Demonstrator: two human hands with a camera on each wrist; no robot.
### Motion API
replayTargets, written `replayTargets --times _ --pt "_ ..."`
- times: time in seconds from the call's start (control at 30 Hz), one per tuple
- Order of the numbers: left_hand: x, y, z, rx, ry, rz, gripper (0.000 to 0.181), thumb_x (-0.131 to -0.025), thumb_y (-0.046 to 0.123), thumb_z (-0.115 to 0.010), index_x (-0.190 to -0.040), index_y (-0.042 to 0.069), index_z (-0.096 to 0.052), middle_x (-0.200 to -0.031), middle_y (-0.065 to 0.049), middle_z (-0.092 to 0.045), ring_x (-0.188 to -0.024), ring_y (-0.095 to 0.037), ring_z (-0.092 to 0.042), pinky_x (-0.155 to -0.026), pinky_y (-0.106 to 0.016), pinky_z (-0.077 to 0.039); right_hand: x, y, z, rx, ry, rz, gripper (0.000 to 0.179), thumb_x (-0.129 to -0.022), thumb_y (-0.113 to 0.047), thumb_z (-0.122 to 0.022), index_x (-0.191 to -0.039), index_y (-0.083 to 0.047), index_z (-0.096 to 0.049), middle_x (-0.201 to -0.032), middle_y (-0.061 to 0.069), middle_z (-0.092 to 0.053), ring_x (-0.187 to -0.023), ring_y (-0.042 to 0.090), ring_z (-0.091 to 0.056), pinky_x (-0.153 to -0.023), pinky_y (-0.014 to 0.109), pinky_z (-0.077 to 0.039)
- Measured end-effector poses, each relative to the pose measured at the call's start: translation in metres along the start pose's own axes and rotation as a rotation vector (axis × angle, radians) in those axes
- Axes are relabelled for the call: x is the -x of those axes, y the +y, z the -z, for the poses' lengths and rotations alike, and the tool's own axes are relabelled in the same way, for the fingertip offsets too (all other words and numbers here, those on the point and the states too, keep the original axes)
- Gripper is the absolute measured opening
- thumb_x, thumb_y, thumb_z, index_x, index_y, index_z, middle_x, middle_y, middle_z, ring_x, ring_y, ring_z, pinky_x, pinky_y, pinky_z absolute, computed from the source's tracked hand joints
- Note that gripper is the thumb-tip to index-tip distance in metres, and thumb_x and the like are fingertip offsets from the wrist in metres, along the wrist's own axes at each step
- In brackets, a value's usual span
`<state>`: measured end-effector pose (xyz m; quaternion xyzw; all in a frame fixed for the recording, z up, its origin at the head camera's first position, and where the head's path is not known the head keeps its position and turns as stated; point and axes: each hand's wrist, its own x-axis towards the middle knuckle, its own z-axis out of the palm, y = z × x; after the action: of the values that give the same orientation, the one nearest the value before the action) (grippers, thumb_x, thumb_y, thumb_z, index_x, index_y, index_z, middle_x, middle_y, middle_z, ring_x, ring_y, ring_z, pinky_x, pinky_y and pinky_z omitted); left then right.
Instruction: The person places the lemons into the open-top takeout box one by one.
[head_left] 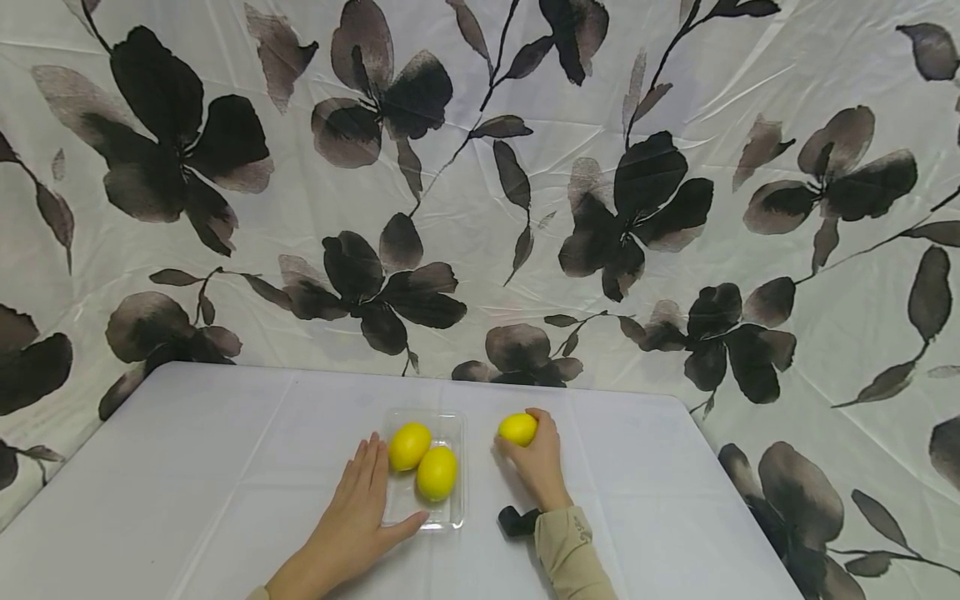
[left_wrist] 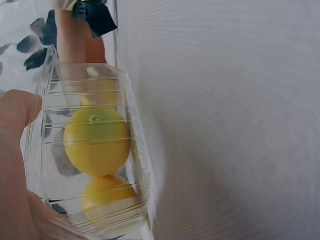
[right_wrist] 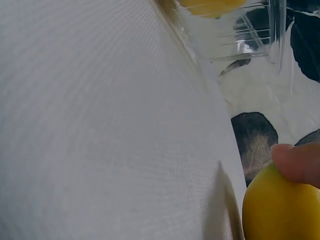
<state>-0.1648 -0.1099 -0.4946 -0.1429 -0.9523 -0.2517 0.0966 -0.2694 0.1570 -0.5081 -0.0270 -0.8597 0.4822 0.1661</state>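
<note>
A clear plastic container [head_left: 461, 508] stands on the table with two yellow lemons, one [head_left: 409, 447] at its back left and the other [head_left: 437, 474] touching it nearer the front. My left hand [head_left: 358, 497] lies along the container's left side, fingers straight and thumb spread across its front edge. To the right of the container, my right hand [head_left: 542, 457] holds a third lemon [head_left: 516, 429] between thumb and fingers. In the right wrist view the thumb [right_wrist: 299, 164] presses on that lemon [right_wrist: 280, 212]. The right palm is hidden.
A white cloth covers the table [head_left: 187, 467]. Behind it hangs a floral curtain [head_left: 510, 250], reaching down past the table's sides. A black device [head_left: 517, 522] sits at my right wrist, beside the beige sleeve [head_left: 570, 550].
</note>
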Motion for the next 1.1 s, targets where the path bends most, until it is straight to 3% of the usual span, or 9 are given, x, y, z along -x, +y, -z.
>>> replayTargets --times 0.37,0.57,0.77,0.93,1.1 --pt "0.0 0.0 -0.001 -0.014 0.015 -0.009 0.114 -0.084 0.068 -0.062 -0.152 -0.012 -0.019 -0.161 -0.029 -0.012 -0.148 -0.044 -0.011 -0.117 -0.061 -0.017 -0.001 -0.011 0.005 -0.082 -0.024 0.011 0.068 -0.072 -0.018 -0.087 -0.132 -0.006 -0.057 -0.126 0.018 -0.053 -0.109 0.031 -0.054 -0.098 0.047 -0.046" --pt "0.0 0.001 -0.001 -0.013 0.004 0.001 0.113 -0.084 0.067 -0.063 -0.152 -0.012 -0.019 -0.161 -0.029 -0.011 -0.148 -0.044 -0.011 -0.117 -0.061 -0.016 0.0 -0.025 0.007 -0.134 -0.075 0.032 0.069 -0.074 -0.02 -0.087 -0.135 -0.009 -0.057 -0.129 0.013 -0.055 -0.104 0.028 -0.055 -0.09 0.041 -0.049" --pt "0.0 0.001 0.0 -0.019 0.008 -0.004 0.113 -0.085 0.069 -0.061 -0.152 -0.012 -0.019 -0.161 -0.029 -0.011 -0.148 -0.044 -0.011 -0.117 -0.06 -0.017 0.004 -0.041 0.01 -0.208 -0.145 0.054 0.071 -0.074 -0.02 -0.087 -0.138 -0.013 -0.057 -0.132 0.008 -0.055 -0.1 0.024 -0.056 -0.087 0.036 -0.05" --pt "0.0 0.001 0.0 -0.021 0.009 -0.007 0.113 -0.085 0.069 -0.061 -0.151 -0.013 -0.019 -0.16 -0.029 -0.011 -0.148 -0.045 -0.011 -0.117 -0.061 -0.017 0.009 -0.055 0.01 -0.256 -0.224 0.072 0.071 -0.077 -0.019 -0.085 -0.141 -0.017 -0.055 -0.138 0.006 -0.053 -0.105 0.025 -0.055 -0.092 0.039 -0.049" --pt "0.0 0.001 0.001 -0.02 0.007 -0.009 0.114 -0.085 0.07 -0.06 -0.151 -0.013 -0.02 -0.16 -0.03 -0.012 -0.148 -0.045 -0.012 -0.117 -0.061 -0.017 0.021 -0.08 0.014 -0.273 -0.329 0.13 0.071 -0.08 -0.009 -0.081 -0.144 -0.009 -0.051 -0.141 0.012 -0.052 -0.115 0.028 -0.052 -0.101 0.044 -0.046"
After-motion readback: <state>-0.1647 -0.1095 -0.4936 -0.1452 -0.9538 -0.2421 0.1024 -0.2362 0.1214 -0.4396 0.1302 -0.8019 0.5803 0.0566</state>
